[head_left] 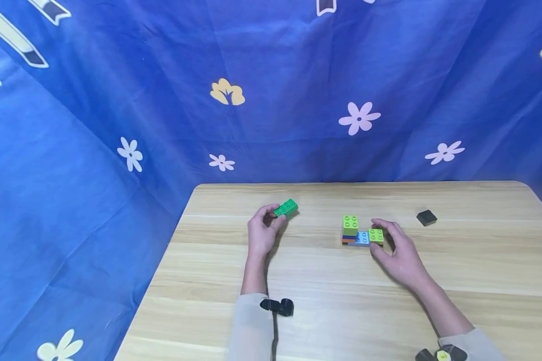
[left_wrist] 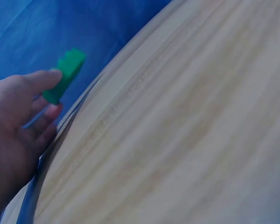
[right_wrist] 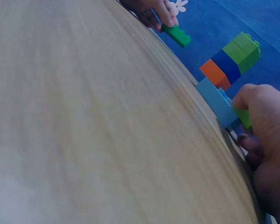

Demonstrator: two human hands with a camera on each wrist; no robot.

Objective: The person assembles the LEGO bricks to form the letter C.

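My left hand (head_left: 260, 236) pinches a green toy brick (head_left: 286, 207) with two rows of studs, held between thumb and fingers. In the left wrist view the same green brick (left_wrist: 69, 72) shows tilted at the fingertips. To the right, a small built model sits on the table: a light blue brick (right_wrist: 216, 101) carries an orange brick (right_wrist: 213, 73), a dark blue one (right_wrist: 227, 65) and lime green on top (right_wrist: 242, 50) at its left end. My right hand (head_left: 401, 254) grips the lime brick (head_left: 376, 235) at the model's right end, thumb in front and fingers behind.
A black brick (head_left: 426, 217) lies on the wooden table (head_left: 325, 301), behind and to the right of my right hand. Beyond the table's back edge hangs a blue cloth (head_left: 289, 125) with flower prints. Black bands (head_left: 280, 306) circle both sleeves.
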